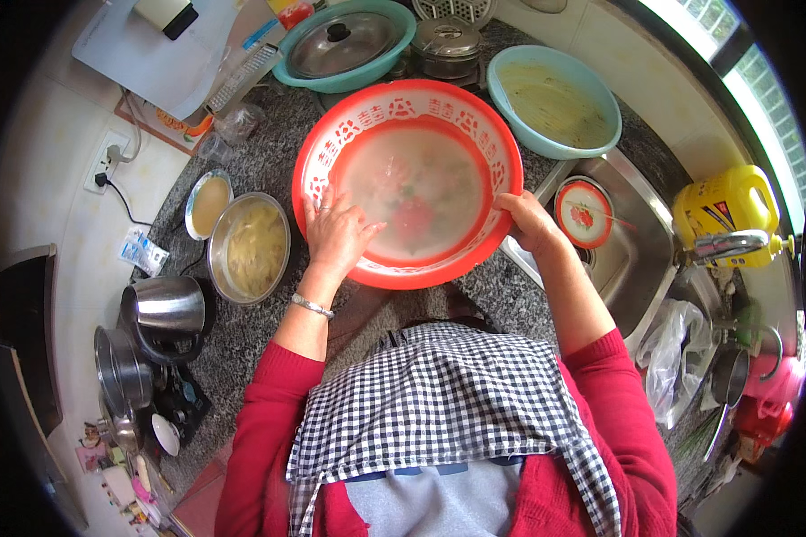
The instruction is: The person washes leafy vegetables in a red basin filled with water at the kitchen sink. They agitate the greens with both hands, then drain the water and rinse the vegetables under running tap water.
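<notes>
A red-and-white enamel basin (406, 274) with a printed rim is in front of me, over the stone counter. Cloudy liquid (436, 174) lies in it, and a red flower pattern shows blurred through. At the right rim, my right hand (532, 218) grips the edge with the thumb on top. My left hand (341, 231) lies across the left rim, its fingers apart against the inner wall. Left of the basin stand a steel bowl (250, 248) of yellowish pieces in liquid and a small bowl (209, 204) of tan liquid.
Behind the basin are a turquoise basin (376, 70) holding a lidded pan and a residue-smeared turquoise basin (554, 104). On the right, a steel sink (635, 268) holds an enamel plate (583, 211), near a faucet (729, 243) and yellow jug (725, 201). A kettle (164, 309) stands left.
</notes>
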Action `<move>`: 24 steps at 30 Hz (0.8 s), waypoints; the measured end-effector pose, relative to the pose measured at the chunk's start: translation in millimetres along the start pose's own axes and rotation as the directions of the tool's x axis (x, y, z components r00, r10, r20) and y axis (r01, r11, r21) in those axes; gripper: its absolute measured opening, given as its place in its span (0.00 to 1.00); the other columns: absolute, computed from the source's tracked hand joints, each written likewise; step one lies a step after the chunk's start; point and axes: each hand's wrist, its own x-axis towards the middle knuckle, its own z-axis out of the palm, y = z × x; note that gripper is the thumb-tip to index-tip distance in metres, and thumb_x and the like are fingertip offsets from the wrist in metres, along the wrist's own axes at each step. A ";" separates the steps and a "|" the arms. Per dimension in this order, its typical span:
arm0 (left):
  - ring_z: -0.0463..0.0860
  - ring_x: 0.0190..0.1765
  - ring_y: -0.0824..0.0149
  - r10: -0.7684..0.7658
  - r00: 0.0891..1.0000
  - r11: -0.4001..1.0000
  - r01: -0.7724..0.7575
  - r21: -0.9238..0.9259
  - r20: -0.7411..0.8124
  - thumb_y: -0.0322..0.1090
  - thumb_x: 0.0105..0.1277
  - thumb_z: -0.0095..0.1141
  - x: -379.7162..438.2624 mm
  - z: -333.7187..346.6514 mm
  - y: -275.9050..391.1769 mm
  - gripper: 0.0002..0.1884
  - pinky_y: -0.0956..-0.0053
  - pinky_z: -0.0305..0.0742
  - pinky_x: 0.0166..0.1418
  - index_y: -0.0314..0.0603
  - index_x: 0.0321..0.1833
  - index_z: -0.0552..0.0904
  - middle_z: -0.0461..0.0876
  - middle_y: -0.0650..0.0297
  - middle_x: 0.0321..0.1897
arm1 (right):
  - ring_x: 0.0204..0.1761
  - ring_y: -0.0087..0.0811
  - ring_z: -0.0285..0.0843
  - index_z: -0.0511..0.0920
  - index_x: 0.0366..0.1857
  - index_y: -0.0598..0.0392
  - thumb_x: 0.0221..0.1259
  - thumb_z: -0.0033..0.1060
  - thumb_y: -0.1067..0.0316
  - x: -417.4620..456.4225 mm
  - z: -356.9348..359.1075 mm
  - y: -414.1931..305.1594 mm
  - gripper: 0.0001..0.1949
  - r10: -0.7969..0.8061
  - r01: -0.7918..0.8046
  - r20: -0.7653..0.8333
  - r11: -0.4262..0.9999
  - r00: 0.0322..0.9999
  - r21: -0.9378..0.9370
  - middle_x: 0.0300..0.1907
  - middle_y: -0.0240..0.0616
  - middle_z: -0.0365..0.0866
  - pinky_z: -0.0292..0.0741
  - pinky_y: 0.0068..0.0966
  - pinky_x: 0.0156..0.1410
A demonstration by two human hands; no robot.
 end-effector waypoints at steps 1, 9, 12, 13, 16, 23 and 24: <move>0.65 0.65 0.51 -0.048 0.999 0.999 0.048 0.019 -0.010 0.47 0.54 0.63 -0.8 0.3 -2.3 0.15 0.42 0.53 0.66 0.44 0.35 0.83 0.74 0.53 0.53 | 0.26 0.31 0.79 0.76 0.39 0.67 0.49 0.50 0.70 -1.3 -0.3 4.9 0.14 -0.014 0.014 -0.030 1.000 0.999 -0.019 0.29 0.41 0.80 0.76 0.24 0.31; 0.70 0.61 0.41 -0.416 0.899 0.734 0.421 -0.532 0.137 0.34 0.53 0.64 1.3 6.4 -31.6 0.35 0.62 0.67 0.62 0.49 0.66 0.66 0.67 0.35 0.59 | 0.21 0.26 0.74 0.79 0.34 0.62 0.47 0.51 0.68 -46.8 -1.3 37.5 0.12 -0.061 0.052 -0.207 0.997 0.976 -0.049 0.24 0.36 0.78 0.67 0.20 0.26; 0.77 0.52 0.46 -0.365 0.910 0.691 0.123 -0.712 -0.197 0.28 0.56 0.60 -4.7 37.8 -44.0 0.32 0.61 0.71 0.57 0.42 0.66 0.66 0.77 0.42 0.49 | 0.20 0.26 0.71 0.80 0.33 0.63 0.45 0.53 0.66 -66.1 4.2 43.2 0.13 -0.098 0.089 -0.265 0.995 0.959 -0.043 0.23 0.35 0.78 0.63 0.22 0.24; 0.77 0.50 0.47 -0.429 0.899 0.757 0.304 -0.578 -0.090 0.29 0.57 0.60 -4.4 32.5 -39.2 0.32 0.61 0.71 0.57 0.41 0.66 0.66 0.78 0.44 0.47 | 0.20 0.25 0.71 0.80 0.34 0.63 0.45 0.53 0.66 -66.1 -2.7 51.4 0.14 -0.115 0.106 -0.284 0.993 0.952 -0.045 0.24 0.35 0.78 0.63 0.22 0.25; 0.76 0.53 0.49 -0.455 0.889 0.681 0.316 -0.660 -0.044 0.29 0.57 0.60 -4.9 33.0 -32.1 0.32 0.62 0.70 0.58 0.42 0.66 0.66 0.76 0.44 0.50 | 0.26 0.27 0.75 0.78 0.40 0.65 0.46 0.52 0.67 -85.4 -14.5 55.2 0.17 -0.103 0.109 -0.265 0.994 0.959 0.007 0.29 0.39 0.80 0.68 0.22 0.29; 0.71 0.63 0.56 -0.371 0.909 0.585 0.071 -0.808 -0.189 0.19 0.54 0.58 -5.0 -3.7 27.0 0.34 0.67 0.66 0.66 0.41 0.66 0.65 0.69 0.51 0.63 | 0.34 0.31 0.81 0.76 0.42 0.67 0.47 0.51 0.70 -119.1 -58.9 64.4 0.17 -0.134 0.173 -0.254 0.975 0.958 0.138 0.34 0.43 0.81 0.77 0.24 0.39; 0.71 0.63 0.58 -0.373 0.909 0.569 0.066 -0.820 -0.185 0.18 0.55 0.57 -5.6 -10.5 39.1 0.33 0.68 0.66 0.66 0.41 0.66 0.65 0.69 0.52 0.63 | 0.35 0.31 0.81 0.75 0.43 0.66 0.46 0.51 0.72 -120.0 -70.8 68.6 0.17 -0.117 0.157 -0.256 0.977 0.960 0.144 0.35 0.43 0.81 0.78 0.25 0.41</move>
